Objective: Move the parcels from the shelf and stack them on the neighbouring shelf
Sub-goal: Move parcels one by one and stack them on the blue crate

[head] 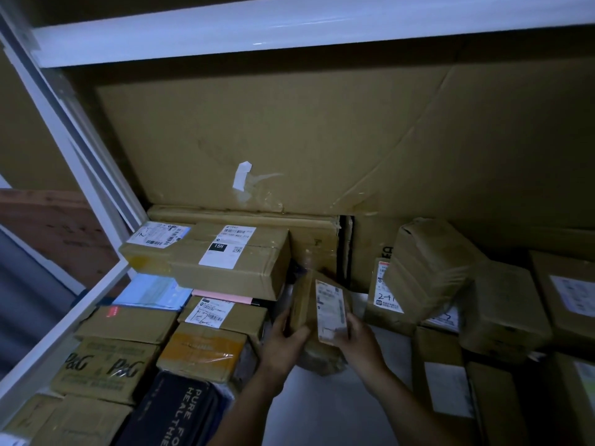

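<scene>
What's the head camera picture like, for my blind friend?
A left hand and a right hand hold a small labelled parcel over a white shelf crowded with cardboard parcels. A long box marked 15H tops the left stack.

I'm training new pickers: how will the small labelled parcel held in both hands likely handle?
The small labelled parcel is probably light: the left hand and right hand hold it tilted by its lower end alone. Its straight cardboard edges suggest stiffness. Being flat-sided, it is unlikely to roll.
</scene>
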